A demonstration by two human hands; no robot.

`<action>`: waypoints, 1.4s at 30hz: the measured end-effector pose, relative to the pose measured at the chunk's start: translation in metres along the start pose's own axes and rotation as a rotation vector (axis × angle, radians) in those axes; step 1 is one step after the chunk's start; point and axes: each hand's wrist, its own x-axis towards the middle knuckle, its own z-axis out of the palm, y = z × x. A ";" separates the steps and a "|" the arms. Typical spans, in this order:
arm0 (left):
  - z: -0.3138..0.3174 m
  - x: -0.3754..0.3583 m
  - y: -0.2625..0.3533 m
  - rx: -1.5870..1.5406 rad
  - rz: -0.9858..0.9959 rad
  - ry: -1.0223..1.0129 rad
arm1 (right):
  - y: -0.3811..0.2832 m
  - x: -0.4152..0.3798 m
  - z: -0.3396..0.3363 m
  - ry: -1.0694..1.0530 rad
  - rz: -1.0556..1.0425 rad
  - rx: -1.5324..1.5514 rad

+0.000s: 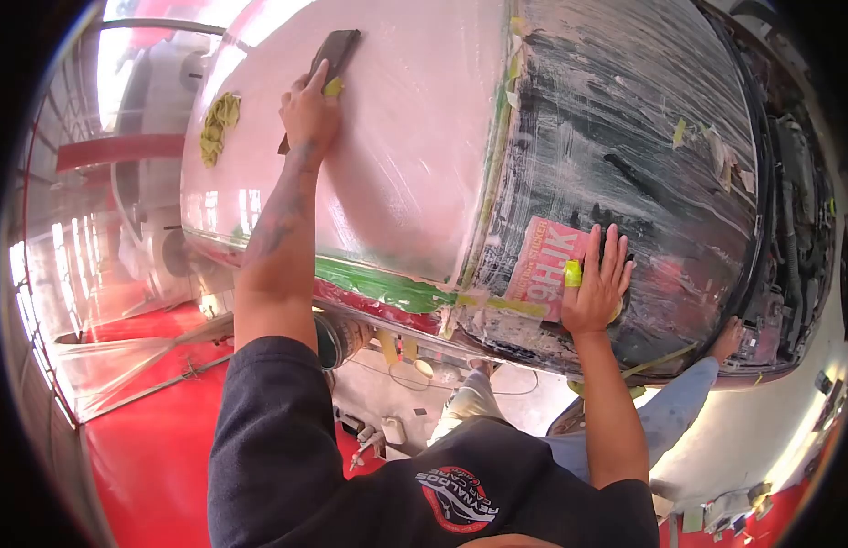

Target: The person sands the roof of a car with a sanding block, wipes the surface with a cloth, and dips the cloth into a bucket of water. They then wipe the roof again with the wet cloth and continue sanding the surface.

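My left hand (310, 114) is wrapped round a long dark sanding block (340, 50), which lies against a wet, pale pink car roof (415, 119). Yellow tape shows on one finger. My right hand (599, 279) lies flat with fingers stretched on the dark windshield (607, 119), which is streaked with whitish residue. Partly under its thumb side is a red-and-white printed sheet (543, 260) with large letters. A yellow wrap circles that thumb. Tape (497, 137) runs along the border between roof and glass.
A crumpled olive cloth (219, 128) rests on the roof's far left. Bare green (378, 285) shows along the near roof edge. An exposed engine bay (798, 183) lies at the right. Below, a can (346, 338) stands near the car, and red flooring (150, 429) spreads left.
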 end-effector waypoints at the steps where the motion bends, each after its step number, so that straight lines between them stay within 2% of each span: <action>1: -0.008 -0.012 0.012 -0.035 -0.029 0.003 | 0.001 0.001 -0.004 -0.002 -0.016 0.004; 3: -0.030 -0.056 0.054 -0.102 -0.033 -0.011 | 0.000 0.003 -0.003 -0.006 -0.011 -0.017; 6: -0.066 -0.160 0.110 -0.097 0.200 -0.159 | 0.000 0.002 -0.003 -0.008 0.004 -0.033; 7: -0.076 -0.160 0.110 -0.123 0.270 -0.209 | 0.000 0.000 -0.005 -0.015 0.007 -0.038; 9: -0.065 -0.133 0.089 -0.210 0.345 -0.173 | -0.001 0.004 -0.003 -0.006 0.006 -0.034; 12: -0.027 -0.045 0.043 -0.126 0.140 -0.011 | -0.001 -0.002 -0.005 -0.005 0.002 -0.020; 14: -0.010 -0.009 0.020 -0.089 0.129 0.021 | 0.000 0.004 -0.006 0.007 -0.009 -0.012; 17: -0.031 -0.066 0.059 -0.068 0.095 0.013 | 0.001 0.003 -0.003 -0.011 0.014 -0.036; 19: -0.058 -0.137 0.100 -0.096 0.144 -0.087 | 0.000 0.005 -0.005 0.000 0.002 -0.026; 21: -0.072 -0.170 0.113 -0.123 0.273 -0.135 | 0.000 0.003 -0.004 0.001 0.007 -0.024; 23: -0.062 -0.137 0.090 -0.138 0.298 -0.116 | 0.002 0.003 -0.001 -0.005 0.012 -0.037; 27: -0.027 -0.032 0.035 -0.028 0.101 0.014 | 0.002 0.003 -0.002 0.010 0.009 -0.027; 29: -0.021 -0.050 0.039 -0.020 0.047 0.029 | 0.001 0.002 -0.003 0.002 0.001 -0.021; 33: -0.064 -0.160 0.094 -0.060 0.264 -0.107 | 0.000 0.004 -0.003 -0.022 0.020 -0.036; 36: -0.061 -0.122 0.076 -0.112 0.323 -0.084 | 0.001 0.003 -0.005 -0.025 0.016 -0.038; 38: -0.027 -0.050 0.042 -0.071 0.186 -0.005 | 0.000 0.004 -0.005 -0.025 0.021 -0.037; 40: -0.002 0.021 0.009 -0.010 0.123 -0.007 | 0.001 0.005 -0.005 -0.003 0.010 -0.018; 42: 0.005 0.033 0.013 0.011 0.019 -0.019 | -0.001 0.004 -0.008 0.002 0.003 -0.002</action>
